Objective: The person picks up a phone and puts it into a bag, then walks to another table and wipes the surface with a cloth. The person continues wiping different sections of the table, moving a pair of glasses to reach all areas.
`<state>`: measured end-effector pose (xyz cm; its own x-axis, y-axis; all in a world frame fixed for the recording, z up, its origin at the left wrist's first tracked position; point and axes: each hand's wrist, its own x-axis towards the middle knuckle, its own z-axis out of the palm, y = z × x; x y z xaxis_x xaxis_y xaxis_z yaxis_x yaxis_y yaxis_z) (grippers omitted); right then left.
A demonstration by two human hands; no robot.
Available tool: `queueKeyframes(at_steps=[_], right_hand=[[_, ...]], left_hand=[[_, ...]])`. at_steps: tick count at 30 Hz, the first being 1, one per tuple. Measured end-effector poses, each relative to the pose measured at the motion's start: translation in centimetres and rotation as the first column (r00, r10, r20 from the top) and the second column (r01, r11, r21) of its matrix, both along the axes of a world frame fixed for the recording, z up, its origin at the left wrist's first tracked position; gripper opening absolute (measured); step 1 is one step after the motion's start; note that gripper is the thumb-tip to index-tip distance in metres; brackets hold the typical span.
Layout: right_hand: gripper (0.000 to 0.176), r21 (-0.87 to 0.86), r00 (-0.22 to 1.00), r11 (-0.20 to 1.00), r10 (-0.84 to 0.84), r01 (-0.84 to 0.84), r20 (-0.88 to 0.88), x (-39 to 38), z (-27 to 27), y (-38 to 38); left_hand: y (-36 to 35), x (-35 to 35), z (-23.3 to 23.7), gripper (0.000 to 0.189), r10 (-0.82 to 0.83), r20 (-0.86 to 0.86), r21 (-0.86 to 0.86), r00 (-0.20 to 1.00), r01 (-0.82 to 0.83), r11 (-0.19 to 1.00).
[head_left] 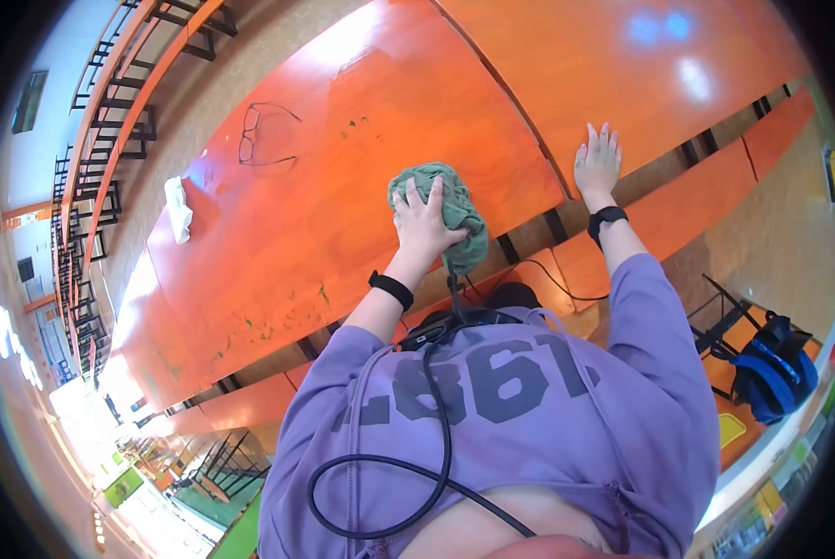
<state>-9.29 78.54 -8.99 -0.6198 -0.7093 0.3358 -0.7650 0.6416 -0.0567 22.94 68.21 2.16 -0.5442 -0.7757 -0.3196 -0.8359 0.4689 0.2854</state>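
Note:
Pressed down on a bunched green cloth (471,224) is my left hand (419,224), its fingers spread over the top and its thumb along the side. The cloth lies on the orange tabletop (278,214), close to the edge nearest me. My right hand (598,166) rests flat and empty, fingers stretched out, at the table's near edge just past a seam between two tabletops. Small green bits (322,294) and smears (254,326) are scattered on the table left of the cloth, with a few more specks (350,123) farther off.
A pair of eyeglasses (247,135) and a crumpled white tissue (178,211) lie toward the table's far side. Orange benches (660,219) run along the near edge. A black cable (447,419) hangs over my chest. A blue-and-black bag (773,373) is at the right.

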Motion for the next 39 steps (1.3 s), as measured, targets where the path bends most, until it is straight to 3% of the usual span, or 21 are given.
queueKeyframes(at_steps=[4, 9, 17, 20, 28, 34, 39], right_hand=[[0.047, 0.016, 0.999, 1.0, -0.02, 0.019, 0.044, 0.4, -0.1, 0.3], [0.049, 0.085, 0.997, 0.995, -0.05, 0.045, 0.058, 0.3, 0.7, -0.5], [0.052, 0.15, 0.991, 0.986, -0.083, 0.067, 0.104, 0.5, 1.8, -0.7], [0.053, 0.148, 0.993, 0.987, -0.078, 0.064, 0.091, 0.7, 1.8, -0.7], [0.053, 0.157, 0.99, 0.985, -0.087, 0.069, 0.113, 0.6, 1.6, -0.7], [0.052, 0.142, 0.99, 0.987, -0.093, 0.078, 0.102, 0.7, 1.7, -0.8], [0.053, 0.12, 0.99, 0.99, -0.091, 0.078, 0.108, 0.8, 1.6, -0.8]], left_hand=[[-0.7, -1.4, -0.4, 0.102, 0.016, -0.074, -0.096, 0.997, -0.024, 0.995], [-2.1, -8.0, -1.0, 0.095, 0.059, -0.144, -0.066, 0.988, -0.069, 0.995], [-4.3, -16.2, -0.8, 0.088, -0.208, -0.128, -0.118, 0.97, 0.193, 0.974], [-4.6, -15.8, 0.2, 0.085, -0.233, -0.14, -0.138, 0.962, 0.214, 0.967], [0.0, -6.0, -0.4, 0.077, -0.578, -0.206, -0.025, 0.79, 0.586, 0.81], [0.5, -7.8, 0.1, 0.073, -0.576, -0.116, -0.056, 0.809, 0.574, 0.817], [-2.2, -11.1, -1.2, 0.068, -0.446, -0.252, -0.032, 0.859, 0.453, 0.891]])
